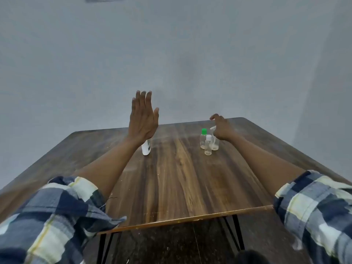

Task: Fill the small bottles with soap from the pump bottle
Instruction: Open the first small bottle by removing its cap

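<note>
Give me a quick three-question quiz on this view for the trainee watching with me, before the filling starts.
1. True or false: the left hand is gripping the white bottle.
2. Which cap colour stands out among the small clear bottles under the right hand? A) red B) green C) blue
3. Fill in: all the bottles stand upright on the wooden ____.

Key
1. False: the left hand is raised with straight fingers, holding nothing; the white bottle stands on the table behind its wrist.
2. B: the green-capped bottle.
3. table.
</note>
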